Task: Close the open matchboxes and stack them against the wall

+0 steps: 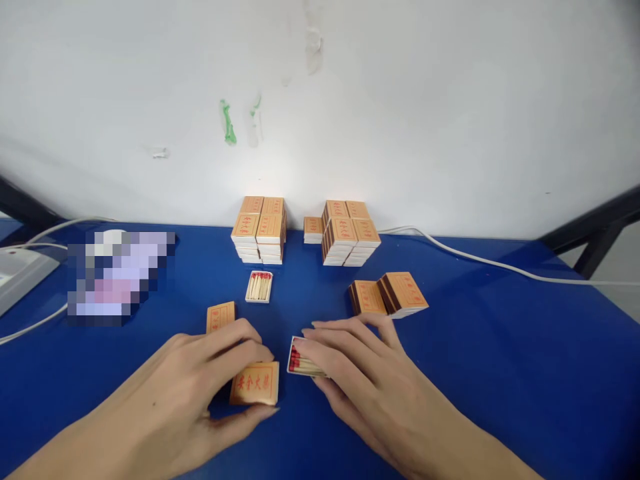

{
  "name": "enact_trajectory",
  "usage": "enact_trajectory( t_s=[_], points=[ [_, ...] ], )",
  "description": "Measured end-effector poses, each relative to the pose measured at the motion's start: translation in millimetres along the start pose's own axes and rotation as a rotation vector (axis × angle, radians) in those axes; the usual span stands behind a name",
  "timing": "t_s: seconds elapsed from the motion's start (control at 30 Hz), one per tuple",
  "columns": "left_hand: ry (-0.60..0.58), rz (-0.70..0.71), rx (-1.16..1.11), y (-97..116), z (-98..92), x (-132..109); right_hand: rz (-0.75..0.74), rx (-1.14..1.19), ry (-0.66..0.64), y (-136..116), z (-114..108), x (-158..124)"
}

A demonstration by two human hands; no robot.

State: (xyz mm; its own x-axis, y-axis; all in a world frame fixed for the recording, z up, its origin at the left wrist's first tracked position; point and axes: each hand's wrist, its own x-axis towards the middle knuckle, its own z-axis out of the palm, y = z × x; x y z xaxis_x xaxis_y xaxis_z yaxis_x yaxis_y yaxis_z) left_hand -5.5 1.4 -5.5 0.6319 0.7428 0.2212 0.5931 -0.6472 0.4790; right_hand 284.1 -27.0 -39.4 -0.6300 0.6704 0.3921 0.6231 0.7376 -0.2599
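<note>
Orange matchbox sleeve (pixel 255 384) in left hand (pixel 190 387) reads 安全火柴.

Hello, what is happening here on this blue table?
A person works with matchboxes on a blue table. The left hand holds an orange matchbox sleeve. The right hand rests on an open tray of matches beside it. Another open tray lies further back, before two stacks of matchboxes at the wall.
</note>
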Motion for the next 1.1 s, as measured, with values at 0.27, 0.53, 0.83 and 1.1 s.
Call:
enact_trajectory(
  t_s=[0.27,0.53,0.83,1.1],
  points=[
    [0.000,0.008,-0.001,1,8.5,-1,-0.064,0.054,0.070,-7,-5,5],
    [0.051,0.057,0.000,0,11.7,-3,-0.025,0.154,-0.008,-8,-8,5],
    [0.052,0.097,-0.137,2,11.0,-1,0.002,0.239,0.028,-11,-15,4],
    [0.011,-0.045,-0.343,3,9.2,-7,0.022,0.299,0.064,-19,-27,5]
  ],
)
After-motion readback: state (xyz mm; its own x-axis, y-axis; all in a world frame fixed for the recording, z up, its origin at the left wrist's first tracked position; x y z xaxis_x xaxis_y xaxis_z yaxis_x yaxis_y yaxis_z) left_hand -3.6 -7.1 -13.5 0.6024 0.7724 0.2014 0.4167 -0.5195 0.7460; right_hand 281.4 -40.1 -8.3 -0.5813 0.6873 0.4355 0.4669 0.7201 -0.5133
